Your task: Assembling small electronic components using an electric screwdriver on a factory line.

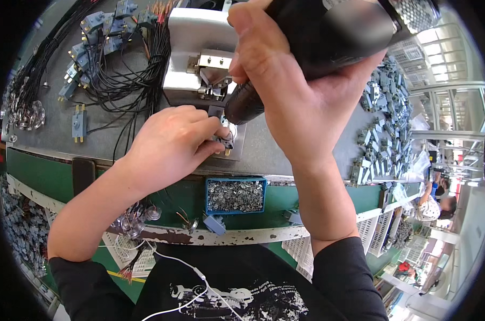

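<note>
Evidently, the right hand [301, 101] grips a black power tool [328, 37] at upper centre, nose angled down toward the small part [227, 142] the left hand [173, 134] pinches mid-frame, probably to steady it; the blue tray [235, 213], lower centre, sits handily near.

This looks like a factory assembly floor or workshop. A metal-topped workbench [269, 152] carries parts in bulk: black wires [156, 80] bunched toward its far left corner, small grey boxes [384, 152] heaped along its right end. On the green ledge [281, 198] along the near edge, a blue tray [235, 212] brims with little metal pieces [234, 193]. A pale machine [189, 32] and a black power tool [330, 40] add to this. Past the right end are large windows [437, 56] and another person [428, 208].
</note>
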Available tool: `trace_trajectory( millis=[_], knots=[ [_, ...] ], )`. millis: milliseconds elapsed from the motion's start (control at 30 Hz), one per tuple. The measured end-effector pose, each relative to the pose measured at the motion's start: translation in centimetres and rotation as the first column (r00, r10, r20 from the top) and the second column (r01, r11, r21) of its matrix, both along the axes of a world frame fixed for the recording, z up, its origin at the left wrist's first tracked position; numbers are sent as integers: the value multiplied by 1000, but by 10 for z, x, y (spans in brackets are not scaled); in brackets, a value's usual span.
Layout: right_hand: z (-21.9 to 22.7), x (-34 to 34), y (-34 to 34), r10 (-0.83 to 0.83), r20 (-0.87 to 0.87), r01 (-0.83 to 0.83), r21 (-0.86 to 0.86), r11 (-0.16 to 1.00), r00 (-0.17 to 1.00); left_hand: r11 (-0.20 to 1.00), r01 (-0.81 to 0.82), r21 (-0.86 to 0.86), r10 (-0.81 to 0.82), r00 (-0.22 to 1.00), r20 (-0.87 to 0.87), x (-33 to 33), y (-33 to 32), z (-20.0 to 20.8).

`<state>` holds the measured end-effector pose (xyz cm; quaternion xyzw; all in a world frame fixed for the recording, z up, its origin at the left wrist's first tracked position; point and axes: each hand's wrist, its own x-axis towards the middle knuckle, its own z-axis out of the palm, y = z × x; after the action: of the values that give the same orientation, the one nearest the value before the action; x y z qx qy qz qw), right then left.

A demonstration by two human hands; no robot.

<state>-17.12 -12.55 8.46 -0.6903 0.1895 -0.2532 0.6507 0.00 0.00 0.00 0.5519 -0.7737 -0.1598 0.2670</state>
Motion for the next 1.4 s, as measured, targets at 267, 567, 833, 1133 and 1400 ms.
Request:
trace_trajectory(
  millis=[267,567,833,1133,1400],
  knots=[
    [1,0,2,-44,168,64,-118,991,985,998,28,-51,-31,997,-68,3,0,-6],
    [7,-13,2,-72,387,175,-239,955,919,997,24,-73,-23,1000,4,8,3,-6],
    [24,-33,25,-338,402,493,-392,777,851,888,433,157,-461,841,285,-49,50,6],
    [47,16,24,-366,517,598,-407,691,774,881,459,118,-470,815,338,-53,46,-16],
    [33,56,20,-311,555,570,-386,725,772,874,427,233,-442,897,12,-49,46,-20]
  ],
)
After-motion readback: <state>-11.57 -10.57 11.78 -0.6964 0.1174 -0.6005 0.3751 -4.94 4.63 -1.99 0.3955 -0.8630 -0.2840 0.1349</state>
